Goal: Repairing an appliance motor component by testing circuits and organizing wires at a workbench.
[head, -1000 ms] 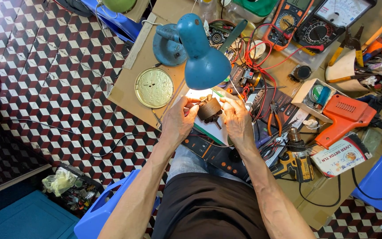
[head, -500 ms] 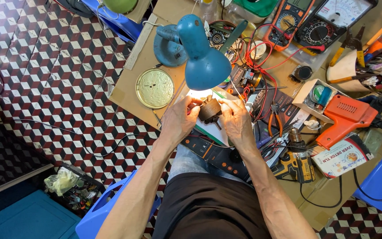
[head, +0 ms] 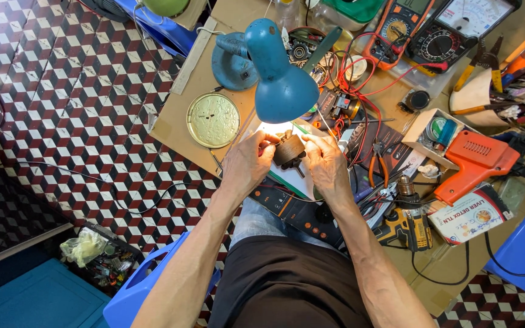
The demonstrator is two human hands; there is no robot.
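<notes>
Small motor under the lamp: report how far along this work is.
Done: the small brown motor is off the bench and lit by the blue desk lamp. In hand: left hand and right hand grip it between them. Left: pliers and orange glue gun lie untouched.

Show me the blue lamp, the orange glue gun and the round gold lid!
Blue lamp [head: 284, 85], head view, on its shade.
Orange glue gun [head: 478, 159], head view, on its body.
Round gold lid [head: 213, 119], head view, on its centre.

The blue lamp shade [head: 284, 82] hides the bench just above the held brown part [head: 289, 150]. The part's sides vanish behind the fingers of the left hand [head: 247, 161] and right hand [head: 326, 164]; its small details are unreadable.
</notes>
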